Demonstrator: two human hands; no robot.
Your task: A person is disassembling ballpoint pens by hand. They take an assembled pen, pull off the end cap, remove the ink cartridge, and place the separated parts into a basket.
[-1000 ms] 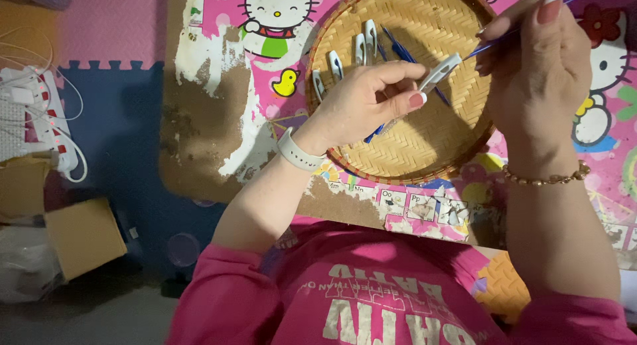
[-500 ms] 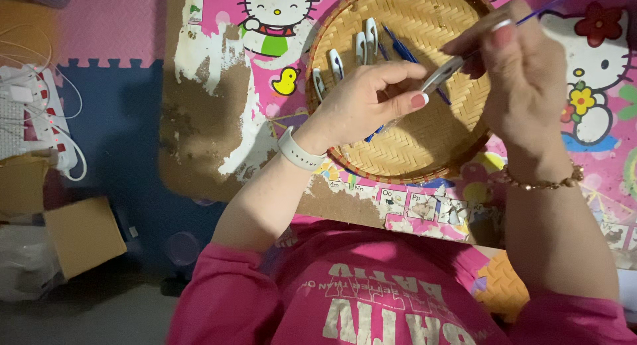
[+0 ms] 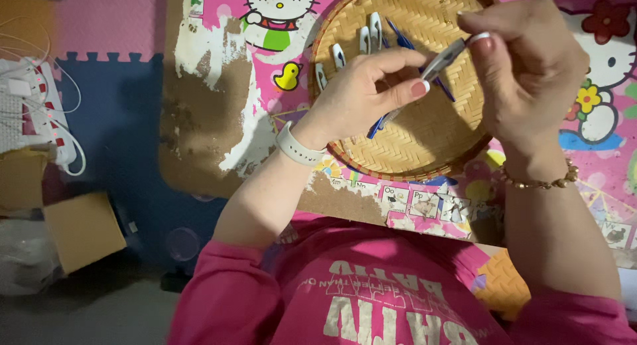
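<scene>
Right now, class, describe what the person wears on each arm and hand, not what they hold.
Both arms have pink sleeves pushed up. The left hand has a pale smartwatch band at its wrist and pink-painted nails. The right hand has a gold beaded bracelet at its wrist.

Floor: foam puzzle mats, pink tile [image 3: 99, 20] up left of the hands, dark blue tile [image 3: 119, 126] below it. Under the hands, a pink cartoon play mat [image 3: 265, 46], top layer badly peeled, brown backing exposed [image 3: 199, 119]. Far left: white power strip [image 3: 33, 113] with white cables, red indicator lights on. Below it, cardboard box [image 3: 83, 229] and clear plastic bag [image 3: 23, 259]. Grey bare floor [image 3: 86, 312] at bottom left. Light dim, bottom left in shadow.
</scene>
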